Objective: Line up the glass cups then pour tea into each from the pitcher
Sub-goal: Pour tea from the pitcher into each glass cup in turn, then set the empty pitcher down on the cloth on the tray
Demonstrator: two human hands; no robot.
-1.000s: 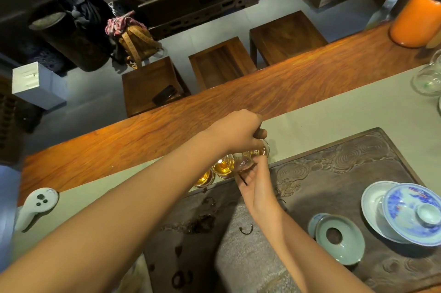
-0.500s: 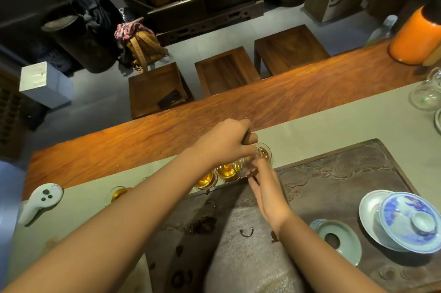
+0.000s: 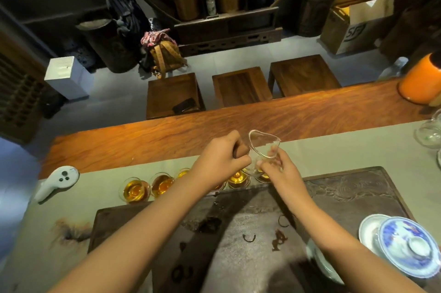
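Note:
A row of several small glass cups holding amber tea stands on the grey-green runner along the far edge of the dark carved tea tray. My forearm hides part of the row. Above the row's right end I hold a clear glass pitcher, which looks nearly empty. My left hand grips its dark handle. My right hand pinches its lower body from the right. Two more filled cups show just under the pitcher.
A blue-and-white lidded gaiwan on a saucer sits at the tray's right end. A white controller lies at the left on the runner. An orange vessel and glassware stand far right. Three wooden stools stand beyond the table.
The pitcher has come up from its tilted pouring position over the right-hand cups and now sits more upright. The camera has lifted, showing more filled cups at the left.

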